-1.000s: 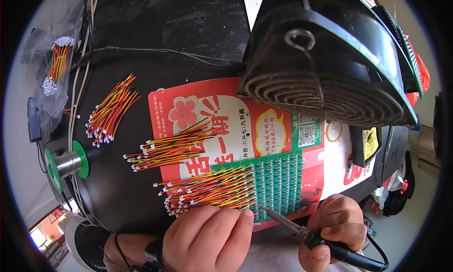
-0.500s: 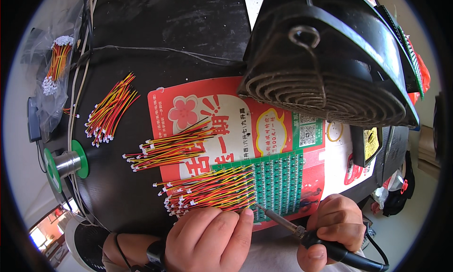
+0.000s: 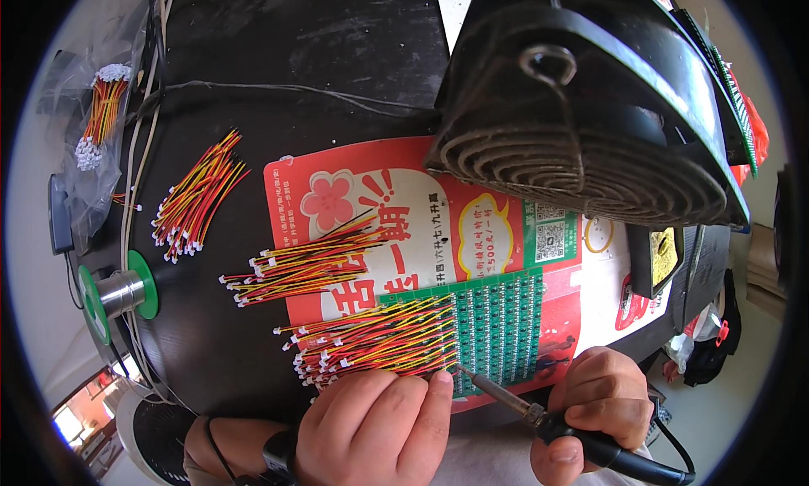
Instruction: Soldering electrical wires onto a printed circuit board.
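My right hand (image 3: 600, 406) grips a soldering iron (image 3: 548, 423) by its black handle. The iron's tip meets the green circuit board panel (image 3: 499, 330) at the ends of the wires. Across the panel's left part lie rows of red, yellow and black connector wires (image 3: 379, 339), their white plugs pointing left. My left hand (image 3: 371, 427) is closed over the lowest wires, its index fingertip pressing beside the iron's tip. The fingers hide most of what they pinch. Just above, another loose bunch of the same wires (image 3: 308, 263) rests on the red printed sheet (image 3: 278, 191).
A large black fan (image 3: 581, 115) stands at the back right. Near it is a yellow sponge in a black holder (image 3: 663, 254). On the left are a solder wire spool (image 3: 122, 294), a wire pile (image 3: 200, 195), cables (image 3: 135, 183) and a plastic bag with bundled wires (image 3: 103, 115).
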The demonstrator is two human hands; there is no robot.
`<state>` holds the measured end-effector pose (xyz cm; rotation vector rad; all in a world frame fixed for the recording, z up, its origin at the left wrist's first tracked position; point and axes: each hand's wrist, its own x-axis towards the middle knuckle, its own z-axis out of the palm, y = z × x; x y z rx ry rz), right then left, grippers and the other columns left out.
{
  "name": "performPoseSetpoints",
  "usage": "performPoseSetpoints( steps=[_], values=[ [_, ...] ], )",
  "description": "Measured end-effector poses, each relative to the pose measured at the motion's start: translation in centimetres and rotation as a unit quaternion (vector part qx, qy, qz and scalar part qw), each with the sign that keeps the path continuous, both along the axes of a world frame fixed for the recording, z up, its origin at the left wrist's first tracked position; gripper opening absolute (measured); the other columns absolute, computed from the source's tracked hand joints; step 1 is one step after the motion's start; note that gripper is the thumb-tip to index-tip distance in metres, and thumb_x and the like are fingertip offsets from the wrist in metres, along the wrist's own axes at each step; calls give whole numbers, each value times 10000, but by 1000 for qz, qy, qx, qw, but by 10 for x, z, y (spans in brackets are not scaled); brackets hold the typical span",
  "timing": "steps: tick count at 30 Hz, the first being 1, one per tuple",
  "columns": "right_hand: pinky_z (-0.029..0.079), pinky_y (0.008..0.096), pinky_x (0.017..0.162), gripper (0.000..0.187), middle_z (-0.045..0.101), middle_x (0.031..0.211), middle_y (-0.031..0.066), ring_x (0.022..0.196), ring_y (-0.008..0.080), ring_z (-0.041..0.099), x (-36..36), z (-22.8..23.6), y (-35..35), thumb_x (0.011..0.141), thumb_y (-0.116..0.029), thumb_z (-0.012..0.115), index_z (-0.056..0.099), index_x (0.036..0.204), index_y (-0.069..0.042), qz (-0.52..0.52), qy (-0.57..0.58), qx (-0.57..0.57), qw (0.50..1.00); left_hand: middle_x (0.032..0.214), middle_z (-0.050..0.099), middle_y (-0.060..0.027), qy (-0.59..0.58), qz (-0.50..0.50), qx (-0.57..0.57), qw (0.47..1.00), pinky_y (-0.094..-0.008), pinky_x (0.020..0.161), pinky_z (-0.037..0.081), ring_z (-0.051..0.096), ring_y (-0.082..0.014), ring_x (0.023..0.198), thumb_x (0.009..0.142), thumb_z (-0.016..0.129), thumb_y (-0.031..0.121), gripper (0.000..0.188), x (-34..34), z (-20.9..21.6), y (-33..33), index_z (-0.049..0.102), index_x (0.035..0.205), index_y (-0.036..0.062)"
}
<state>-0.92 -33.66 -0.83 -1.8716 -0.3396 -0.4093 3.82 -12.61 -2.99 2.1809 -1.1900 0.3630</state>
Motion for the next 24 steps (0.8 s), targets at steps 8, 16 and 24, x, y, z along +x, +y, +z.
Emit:
performPoseSetpoints(
  steps=[8, 16, 24],
  values=[
    [382, 306, 424, 262, 482, 590, 86, 493, 169, 454, -1, -6, 4, 830, -129, 700, 497, 882, 28, -24, -21, 21, 999, 811, 614, -148, 0, 20, -3, 1000, -354, 643, 544, 623, -282, 721, 816, 680, -41, 97, -4, -4, 0, 679, 895, -98],
    [390, 311, 429, 260, 492, 602, 92, 489, 180, 458, -3, 5, -1, 816, -117, 704, 503, 878, 35, -24, -19, -2, 1000, 816, 621, -97, 67, 52, -7, 996, -338, 622, 552, 624, -249, 742, 782, 711, -2, 110, -3, 3, -6, 685, 882, -39],
    [277, 255, 393, 319, 415, 499, -16, 426, 108, 391, -11, -23, 15, 808, -310, 698, 484, 807, -74, -152, -65, -19, 986, 818, 615, -145, 21, 17, -29, 999, -361, 651, 548, 629, -289, 718, 807, 695, -59, 75, -2, -1, -2, 681, 876, -85]
  ],
)
